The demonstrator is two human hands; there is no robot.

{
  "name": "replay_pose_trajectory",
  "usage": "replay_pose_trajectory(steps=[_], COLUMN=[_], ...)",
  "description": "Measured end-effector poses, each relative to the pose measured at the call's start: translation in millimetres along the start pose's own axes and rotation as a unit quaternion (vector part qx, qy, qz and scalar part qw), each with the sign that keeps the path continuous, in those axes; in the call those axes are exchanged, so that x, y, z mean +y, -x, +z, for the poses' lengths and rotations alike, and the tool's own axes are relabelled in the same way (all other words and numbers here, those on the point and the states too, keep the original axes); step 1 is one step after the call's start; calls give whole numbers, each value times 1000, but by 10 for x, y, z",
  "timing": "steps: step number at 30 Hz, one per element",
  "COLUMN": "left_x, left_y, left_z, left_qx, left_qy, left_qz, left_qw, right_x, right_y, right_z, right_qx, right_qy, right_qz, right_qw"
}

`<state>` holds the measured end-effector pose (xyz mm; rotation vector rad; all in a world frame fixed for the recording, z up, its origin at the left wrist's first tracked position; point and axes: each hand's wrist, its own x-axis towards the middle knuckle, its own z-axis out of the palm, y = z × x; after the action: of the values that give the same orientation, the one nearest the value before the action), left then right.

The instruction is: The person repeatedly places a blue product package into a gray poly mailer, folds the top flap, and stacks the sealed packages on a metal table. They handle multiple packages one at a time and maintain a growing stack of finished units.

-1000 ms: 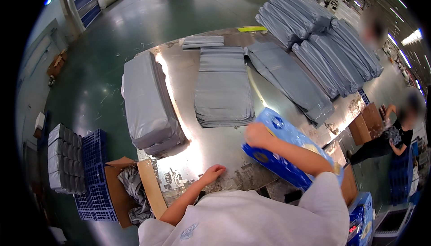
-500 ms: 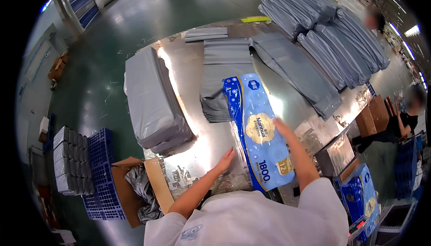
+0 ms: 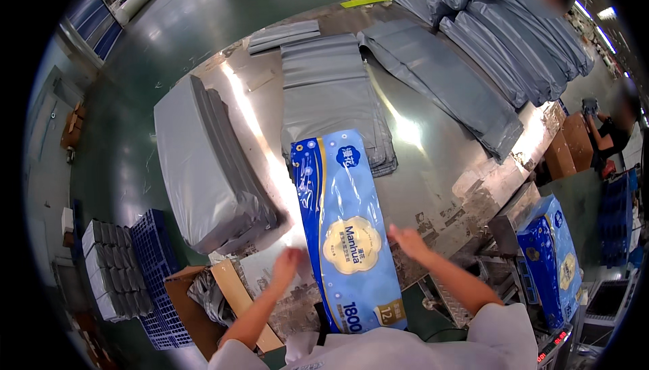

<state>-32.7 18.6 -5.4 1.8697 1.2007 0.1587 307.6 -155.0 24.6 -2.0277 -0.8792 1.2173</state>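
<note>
A long blue plastic-wrapped pack of paper rolls or tissue (image 3: 375,228) lies in front of me, its far end over a stack of flat grey plastic bags (image 3: 324,93) and its near end at my body. Just off its left side is my left hand (image 3: 287,263), its fingers smeared by motion. My right hand (image 3: 405,240) is by the pack's right edge, fingers stretched toward it, apart or barely touching. Neither hand grips the pack.
On the metal table (image 3: 433,187) stand a filled grey bag stack (image 3: 196,167) at left and piled grey packages (image 3: 500,52) at far right. A cardboard box (image 3: 182,302) and blue pallet (image 3: 152,248) are lower left. Another blue pack (image 3: 551,262) is at right, below a co-worker (image 3: 612,130).
The blue pack has shifted left and nearer to me. My right hand has come off its top to beside its edge; my left hand has moved left and nearer.
</note>
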Motion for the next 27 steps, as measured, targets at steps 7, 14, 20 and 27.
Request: replay_pose_trajectory(steps=[7, 14, 20, 27], left_x=[969, 923, 1067, 697], left_y=[-2437, -3281, -3197, -2799], left_z=[-474, -400, -326, -37], left_qx=[220, 164, 261, 170], left_qy=[-131, -297, 65, 197], left_qz=[183, 287, 132, -17], left_qw=[949, 896, 954, 966], right_x=[-931, -870, -940, -707], right_y=[-2277, -2989, -2637, -2210], right_z=[-575, -661, -595, -382], right_qx=[259, 201, 229, 201], right_qy=[380, 407, -170, 67], right_qz=[-429, -188, -292, -282], right_qw=[778, 871, 913, 936])
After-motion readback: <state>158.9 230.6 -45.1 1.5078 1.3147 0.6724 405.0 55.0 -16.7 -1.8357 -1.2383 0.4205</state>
